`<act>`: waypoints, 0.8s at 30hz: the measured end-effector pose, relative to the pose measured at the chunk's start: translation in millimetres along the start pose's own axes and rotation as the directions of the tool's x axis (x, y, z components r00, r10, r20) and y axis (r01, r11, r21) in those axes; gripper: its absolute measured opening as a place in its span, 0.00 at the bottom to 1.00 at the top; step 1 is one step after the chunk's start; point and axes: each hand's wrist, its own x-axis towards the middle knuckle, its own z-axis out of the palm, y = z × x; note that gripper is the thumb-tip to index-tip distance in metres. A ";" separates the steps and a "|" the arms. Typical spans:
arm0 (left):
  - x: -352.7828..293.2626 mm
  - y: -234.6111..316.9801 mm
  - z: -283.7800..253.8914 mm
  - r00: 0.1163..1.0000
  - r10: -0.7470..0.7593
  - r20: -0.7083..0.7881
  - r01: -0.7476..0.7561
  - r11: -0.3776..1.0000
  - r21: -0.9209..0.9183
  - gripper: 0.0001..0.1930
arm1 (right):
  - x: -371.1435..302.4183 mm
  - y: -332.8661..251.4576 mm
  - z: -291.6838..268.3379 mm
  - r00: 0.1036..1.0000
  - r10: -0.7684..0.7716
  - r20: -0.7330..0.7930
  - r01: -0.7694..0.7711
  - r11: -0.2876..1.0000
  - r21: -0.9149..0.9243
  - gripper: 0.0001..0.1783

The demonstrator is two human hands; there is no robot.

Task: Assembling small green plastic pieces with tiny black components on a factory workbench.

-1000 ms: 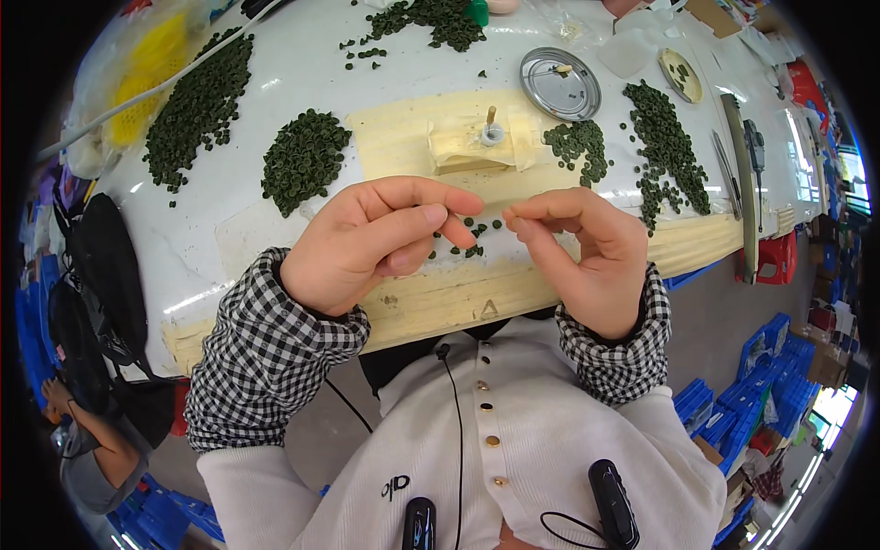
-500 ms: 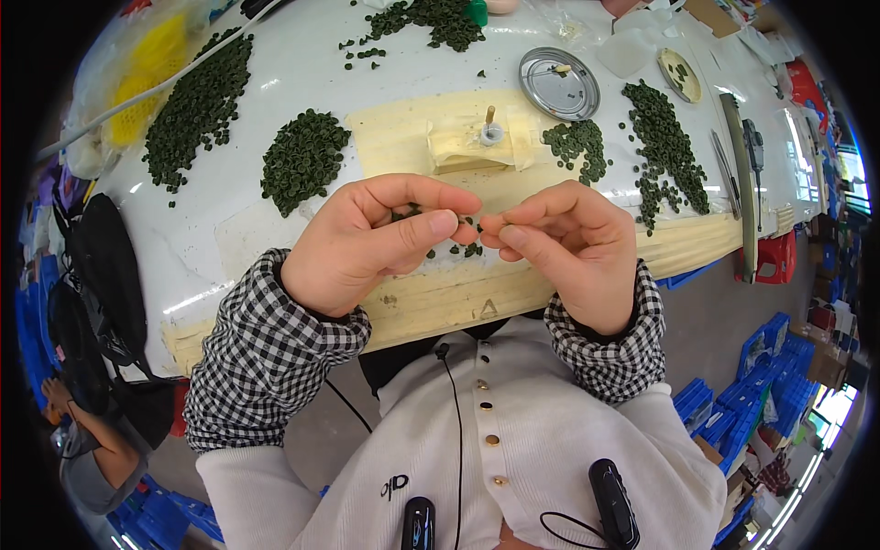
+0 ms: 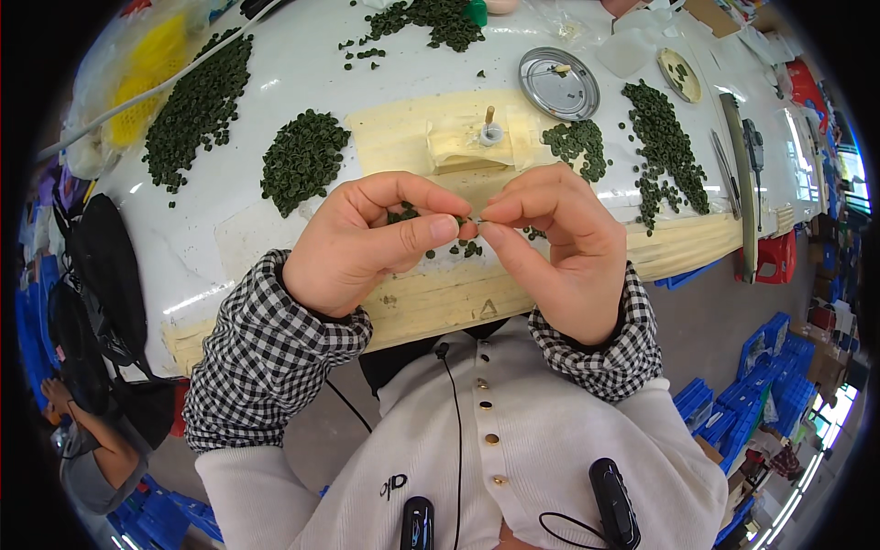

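Note:
My left hand (image 3: pixel 357 236) pinches a small dark green round piece (image 3: pixel 463 221) between thumb and forefinger, over the near edge of the table. Close against it, my right hand (image 3: pixel 564 252) has thumb and fingertips pressed together; whatever they grip is too small to name. Several loose dark green pieces (image 3: pixel 469 248) lie on the table beneath my fingertips. Just beyond my hands stands a taped block (image 3: pixel 472 147) bearing a small whitish cup (image 3: pixel 491 135) with a brown peg upright in it.
Heaps of dark green pieces lie left (image 3: pixel 302 163), far left (image 3: pixel 200 110) and right (image 3: pixel 665 147). Flatter pieces (image 3: pixel 577 147) spread near a round metal tray (image 3: pixel 541 87). Tweezers (image 3: pixel 725 174) and a screwdriver (image 3: pixel 753 151) rest at the right. Another person's arm (image 3: pixel 101 445) shows lower left.
My right hand has shifted slightly left, its fingers now raised higher and its fingertips closer to the left hand's. The left hand has barely moved.

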 end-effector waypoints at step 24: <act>-2.5 -0.2 4.3 0.982 0.170 -0.077 -0.146 0.958 0.246 0.10 | -1.2 -2.0 8.9 0.999 0.032 -0.016 -0.032 0.999 -0.008 0.07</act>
